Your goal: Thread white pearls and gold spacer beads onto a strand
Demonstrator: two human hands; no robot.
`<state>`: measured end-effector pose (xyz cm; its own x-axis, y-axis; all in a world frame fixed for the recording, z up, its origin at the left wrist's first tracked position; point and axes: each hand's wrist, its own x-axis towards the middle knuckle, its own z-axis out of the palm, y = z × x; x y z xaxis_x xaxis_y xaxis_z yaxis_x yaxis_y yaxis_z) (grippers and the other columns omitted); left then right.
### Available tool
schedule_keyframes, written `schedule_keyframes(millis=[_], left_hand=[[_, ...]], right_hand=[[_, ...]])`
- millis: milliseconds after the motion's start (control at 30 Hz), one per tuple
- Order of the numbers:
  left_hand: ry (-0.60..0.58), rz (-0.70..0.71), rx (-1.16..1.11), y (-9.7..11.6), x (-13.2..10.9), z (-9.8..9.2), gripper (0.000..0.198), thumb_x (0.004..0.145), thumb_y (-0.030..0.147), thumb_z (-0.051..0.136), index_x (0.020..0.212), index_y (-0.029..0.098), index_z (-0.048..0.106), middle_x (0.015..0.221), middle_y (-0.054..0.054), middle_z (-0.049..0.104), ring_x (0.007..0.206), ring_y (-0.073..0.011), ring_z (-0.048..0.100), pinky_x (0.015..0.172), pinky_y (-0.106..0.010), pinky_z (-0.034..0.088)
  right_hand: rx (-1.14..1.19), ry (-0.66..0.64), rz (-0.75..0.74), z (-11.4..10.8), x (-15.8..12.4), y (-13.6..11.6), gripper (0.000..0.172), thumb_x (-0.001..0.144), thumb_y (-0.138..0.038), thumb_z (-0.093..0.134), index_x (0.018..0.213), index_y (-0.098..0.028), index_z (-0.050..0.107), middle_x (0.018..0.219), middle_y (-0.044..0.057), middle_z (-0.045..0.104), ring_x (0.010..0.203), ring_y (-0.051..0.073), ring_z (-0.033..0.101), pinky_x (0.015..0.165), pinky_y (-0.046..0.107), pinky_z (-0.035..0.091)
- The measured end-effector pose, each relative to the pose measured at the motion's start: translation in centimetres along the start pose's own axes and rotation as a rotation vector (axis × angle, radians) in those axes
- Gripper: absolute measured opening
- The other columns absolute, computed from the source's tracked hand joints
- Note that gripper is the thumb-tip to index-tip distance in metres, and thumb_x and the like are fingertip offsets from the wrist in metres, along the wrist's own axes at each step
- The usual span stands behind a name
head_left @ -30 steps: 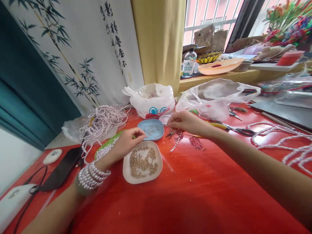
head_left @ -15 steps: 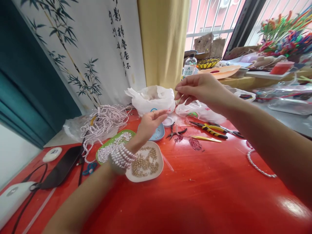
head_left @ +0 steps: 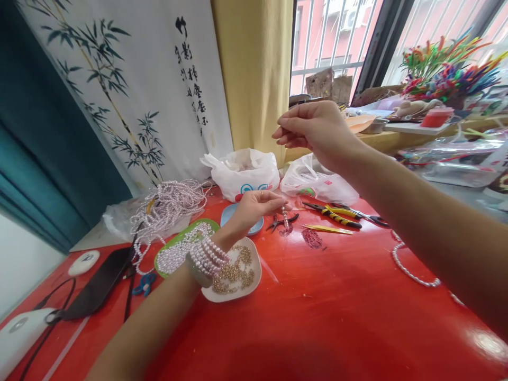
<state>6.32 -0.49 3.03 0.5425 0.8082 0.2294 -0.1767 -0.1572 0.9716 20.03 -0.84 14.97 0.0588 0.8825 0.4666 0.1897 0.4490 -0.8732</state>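
Observation:
My left hand (head_left: 256, 209) is pinched over the middle of the table, wearing several loops of pearly beads (head_left: 208, 256) at the wrist. From its fingertips hangs a short strand of beads (head_left: 285, 218). Higher and to the right, my right hand (head_left: 311, 127) has thumb and fingers pressed together; any thread between them is too thin to make out. Beneath my left forearm and wrist are a white tray of gold beads (head_left: 254, 283) and a green tray of pale beads (head_left: 161, 264). A blue dish (head_left: 257, 226) sits partly behind the left hand.
Small black pliers (head_left: 278, 223), yellow tweezers (head_left: 327, 229) and yellow-black pliers (head_left: 337, 217) lie on the red table (head_left: 317, 317). A pile of bead strings (head_left: 174, 206) is at left, white plastic bags (head_left: 248, 174) behind, and a bead string (head_left: 413, 275) at right.
My left hand has gone from outstretched fingers to a pinch at the top of the short bead strand. My right hand has risen above it. The camera view has shifted slightly.

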Motion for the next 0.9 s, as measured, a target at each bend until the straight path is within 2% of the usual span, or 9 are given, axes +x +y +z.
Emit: schedule_keyframes(millis=[100,167,200,233,400,500,667,900], left_hand=[[0.022,-0.060,-0.110,0.5,-0.4,-0.1,0.008,0.071,0.021,0.064,0.069,0.013,0.064,0.071,-0.006,0.070,0.067,-0.0136,0.065,0.068,-0.027,0.049],[0.051,-0.088,-0.196,1.0,-0.5,-0.3,0.007,0.072,0.018,0.062,0.068,0.013,0.063,0.071,-0.006,0.070,0.066,-0.0129,0.065,0.065,-0.024,0.049],[0.071,-0.097,-0.237,1.2,-0.6,-0.5,0.007,0.073,0.018,0.061,0.069,0.013,0.063,0.071,-0.006,0.070,0.066,-0.0125,0.065,0.063,-0.022,0.049],[0.096,-0.102,-0.278,1.4,-0.6,-0.7,0.008,0.074,0.017,0.060,0.070,0.012,0.063,0.072,-0.006,0.070,0.065,-0.0120,0.065,0.061,-0.021,0.048],[0.255,-0.070,-0.394,1.2,-0.5,-2.5,0.006,0.077,0.013,0.056,0.072,0.012,0.060,0.070,-0.007,0.069,0.063,-0.0125,0.065,0.063,-0.023,0.050],[0.348,0.015,-0.300,0.5,-0.5,-3.6,0.005,0.074,0.015,0.059,0.071,0.012,0.058,0.068,-0.006,0.069,0.064,-0.0132,0.065,0.067,-0.025,0.049],[0.462,0.150,-0.210,-0.7,-0.7,-4.7,0.011,0.068,0.020,0.065,0.068,0.013,0.058,0.071,-0.005,0.069,0.069,-0.0144,0.064,0.073,-0.028,0.048],[0.551,0.225,-0.204,-1.7,-0.8,-6.1,0.013,0.068,0.025,0.065,0.072,0.015,0.058,0.074,-0.004,0.068,0.072,-0.0148,0.063,0.072,-0.029,0.047]], right_hand=[[0.124,0.031,0.034,-0.1,0.4,1.8,0.012,0.082,-0.010,0.051,0.072,-0.014,0.056,0.071,0.003,0.065,0.057,0.007,0.060,0.052,0.017,0.047],[0.261,0.011,0.148,-0.1,-0.1,3.8,0.008,0.084,-0.017,0.051,0.078,-0.015,0.055,0.082,0.004,0.066,0.061,0.008,0.061,0.051,0.017,0.046],[0.355,-0.044,0.282,0.1,-0.6,4.9,0.008,0.086,-0.020,0.050,0.080,-0.017,0.055,0.086,0.004,0.066,0.062,0.007,0.061,0.052,0.017,0.047],[0.380,-0.109,0.351,0.3,-1.3,6.1,0.012,0.087,-0.023,0.047,0.082,-0.017,0.056,0.087,0.005,0.066,0.063,0.008,0.061,0.055,0.018,0.048],[0.489,-0.456,0.606,2.4,-6.3,10.4,0.038,0.093,-0.031,0.029,0.088,-0.012,0.062,0.080,0.012,0.069,0.070,0.015,0.066,0.074,0.031,0.050],[0.563,-0.530,0.691,3.3,-8.2,11.0,0.043,0.094,-0.028,0.022,0.091,-0.011,0.061,0.084,0.012,0.070,0.076,0.014,0.067,0.077,0.029,0.049],[0.642,-0.534,0.737,4.1,-8.7,10.7,0.041,0.094,-0.030,0.025,0.092,-0.011,0.061,0.088,0.011,0.070,0.079,0.013,0.067,0.076,0.023,0.049],[0.626,-0.495,0.780,5.2,-8.7,11.0,0.021,0.085,-0.019,0.042,0.092,-0.012,0.061,0.085,0.010,0.071,0.075,0.015,0.067,0.073,0.024,0.050]])
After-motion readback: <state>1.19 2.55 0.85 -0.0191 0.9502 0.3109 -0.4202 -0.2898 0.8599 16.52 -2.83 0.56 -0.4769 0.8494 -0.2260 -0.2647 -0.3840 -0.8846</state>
